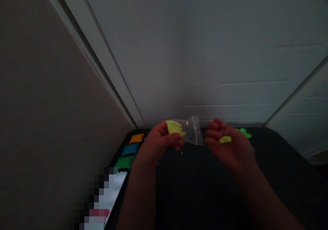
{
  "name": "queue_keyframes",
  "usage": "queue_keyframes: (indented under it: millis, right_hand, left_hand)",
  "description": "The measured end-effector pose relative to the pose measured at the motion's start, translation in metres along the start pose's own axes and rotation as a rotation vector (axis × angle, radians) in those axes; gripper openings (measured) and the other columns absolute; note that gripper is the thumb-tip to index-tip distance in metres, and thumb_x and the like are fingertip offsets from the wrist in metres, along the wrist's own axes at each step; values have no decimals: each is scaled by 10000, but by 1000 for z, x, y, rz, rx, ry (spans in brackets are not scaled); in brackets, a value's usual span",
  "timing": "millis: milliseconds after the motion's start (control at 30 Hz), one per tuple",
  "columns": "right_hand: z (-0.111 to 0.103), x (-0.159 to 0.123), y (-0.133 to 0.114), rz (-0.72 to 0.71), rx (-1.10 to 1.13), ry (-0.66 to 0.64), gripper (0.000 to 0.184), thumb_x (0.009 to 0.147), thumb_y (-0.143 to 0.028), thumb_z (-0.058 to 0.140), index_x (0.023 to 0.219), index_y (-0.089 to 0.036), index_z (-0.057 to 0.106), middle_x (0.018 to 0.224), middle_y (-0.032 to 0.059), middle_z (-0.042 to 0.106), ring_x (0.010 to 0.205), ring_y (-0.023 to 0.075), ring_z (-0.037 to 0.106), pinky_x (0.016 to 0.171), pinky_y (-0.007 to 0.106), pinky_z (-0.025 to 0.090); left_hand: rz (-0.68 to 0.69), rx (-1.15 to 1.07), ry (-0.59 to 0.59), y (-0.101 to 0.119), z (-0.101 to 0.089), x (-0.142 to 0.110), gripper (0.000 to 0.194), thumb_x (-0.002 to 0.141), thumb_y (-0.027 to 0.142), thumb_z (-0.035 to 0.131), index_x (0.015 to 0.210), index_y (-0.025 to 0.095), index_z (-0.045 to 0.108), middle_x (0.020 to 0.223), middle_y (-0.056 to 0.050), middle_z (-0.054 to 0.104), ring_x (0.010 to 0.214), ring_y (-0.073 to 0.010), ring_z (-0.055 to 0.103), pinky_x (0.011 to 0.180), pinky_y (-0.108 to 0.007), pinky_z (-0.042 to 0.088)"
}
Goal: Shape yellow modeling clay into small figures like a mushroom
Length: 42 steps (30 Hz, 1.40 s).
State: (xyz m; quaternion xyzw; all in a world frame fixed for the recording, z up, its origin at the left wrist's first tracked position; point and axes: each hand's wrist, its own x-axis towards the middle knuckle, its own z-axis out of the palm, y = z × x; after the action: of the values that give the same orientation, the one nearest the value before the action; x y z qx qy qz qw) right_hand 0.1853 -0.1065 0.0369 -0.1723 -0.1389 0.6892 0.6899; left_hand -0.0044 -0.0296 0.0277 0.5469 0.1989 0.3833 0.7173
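The scene is dim. My left hand [160, 143] is closed on a small clear plastic bag [191, 131] with a lump of yellow clay [174, 127] in its near end. The bag sticks out to the right, toward my right hand [228, 146]. My right hand is cupped, palm up, with a small piece of yellow clay [225, 139] held in its curled fingers. Both hands hover above a black table top [205, 189].
Packets of orange clay [136, 138], blue clay [130, 149] and green clay [125, 161] lie in a row at the table's left edge. A green clay shape [244, 132] lies behind my right hand. A white printed sheet [112, 192] is at the lower left. A white wall is close behind.
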Motion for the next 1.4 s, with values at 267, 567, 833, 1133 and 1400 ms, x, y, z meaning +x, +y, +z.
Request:
queue_keyframes:
  millis: [267, 567, 833, 1133, 1400]
  right_hand:
    - [3, 1, 0, -70, -15, 11, 142, 719, -61, 488, 740, -200, 484, 605, -66, 303, 493, 63, 315, 448, 157, 335]
    - [2, -5, -3, -141, -331, -14, 209, 904, -348, 404, 786, -239, 538, 476, -101, 90, 426, 98, 35, 386, 215, 159]
    - [-2, -5, -5, -162, -355, -42, 319, 909, -458, 397, 681, -244, 463, 413, -111, 67, 373, 81, 27, 381, 230, 155]
    - [-3, 1, -8, -192, -272, 20, 175, 713, -116, 569, 845, -227, 597, 835, -22, 584, 733, 65, 570, 656, 192, 496]
    - [-4, -3, -9, -160, -305, 3, 253, 758, -146, 648, 1000, -216, 636, 984, 23, 684, 779, 55, 649, 683, 94, 543]
  left_hand:
    - [-19, 10, 20, 0, 0, 0, 320, 673, 232, 720, 950, 154, 582, 781, -18, 656, 577, -106, 626, 469, -179, 474]
    - [-13, 13, 4, 0, -2, 0, 304, 686, 232, 713, 955, 163, 590, 743, -1, 639, 562, -93, 606, 479, -177, 478]
    - [-63, 247, 159, 0, -5, 2, 506, 718, 266, 696, 1185, 243, 504, 830, -14, 652, 648, -114, 618, 573, -223, 487]
    - [-90, 732, 110, -44, -17, 33, 529, 801, 394, 569, 1285, 210, 460, 792, -29, 628, 631, -132, 562, 580, -259, 447]
    - [-87, 790, 19, -65, -20, 38, 494, 768, 365, 598, 1235, 217, 529, 1087, -82, 623, 766, -167, 579, 718, -324, 461]
